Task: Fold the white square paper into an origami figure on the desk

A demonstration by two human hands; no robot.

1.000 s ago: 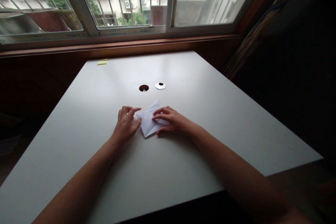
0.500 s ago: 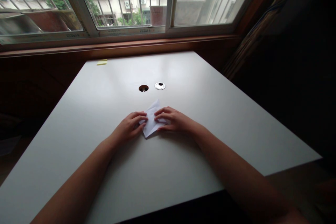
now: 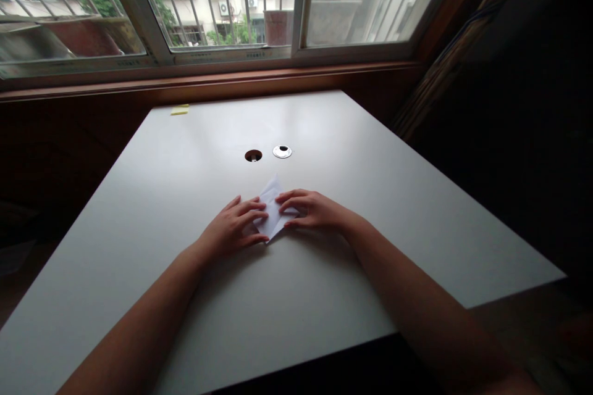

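A small white sheet of folded paper [image 3: 274, 208] rests on the white table [image 3: 287, 308], one point toward the window and another toward me. My left hand [image 3: 237, 222] holds its left side, with the fingers spread over the top and the thumb at the near point. On the other side, my right hand [image 3: 311, 210] grips the right corner, its curved fingers on top and the thumb at the near edge. Parts of the paper's left and right corners are hidden beneath the fingers.
Beyond the paper are a round cable hole [image 3: 253, 156] in the tabletop and a round cover [image 3: 282, 152] beside it. A yellow strip of paper [image 3: 180, 110] lies at the far left edge. A barred window [image 3: 222, 6] stands behind the table.
The paper has turned slightly, its near point shifting right. My left hand has moved right, farther over the paper, with its fingers more spread. My right hand has shifted slightly right.
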